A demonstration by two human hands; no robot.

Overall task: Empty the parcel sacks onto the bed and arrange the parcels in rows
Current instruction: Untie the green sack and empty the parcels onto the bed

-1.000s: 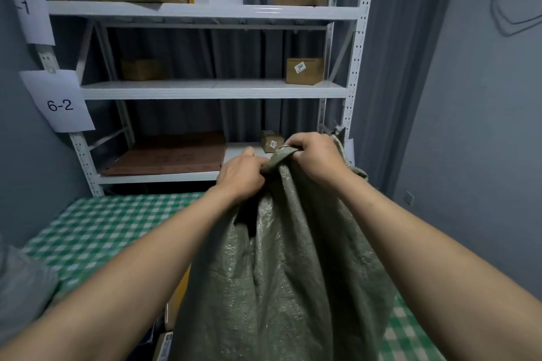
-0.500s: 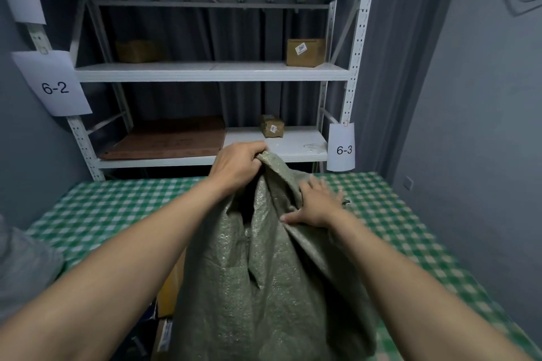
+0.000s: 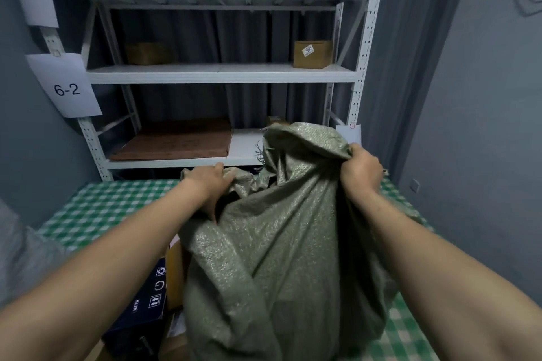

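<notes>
The grey-green woven sack (image 3: 272, 258) stands upright at the near edge of the bed (image 3: 102, 208), bulging between both forearms. The right hand (image 3: 362, 168) is clenched tight around a bunched ridge of the sack's top corner, with the fabric gathered inside the fist and raised. The left hand (image 3: 209, 184) sits lower on the opposite edge, fingers (image 3: 227, 176) laid over a fold and thumb hooked down into the dark opening, pinching the cloth. A dark printed box (image 3: 146, 302) lies just left of the sack. A white shelving rack (image 3: 220, 75) stands behind.
</notes>
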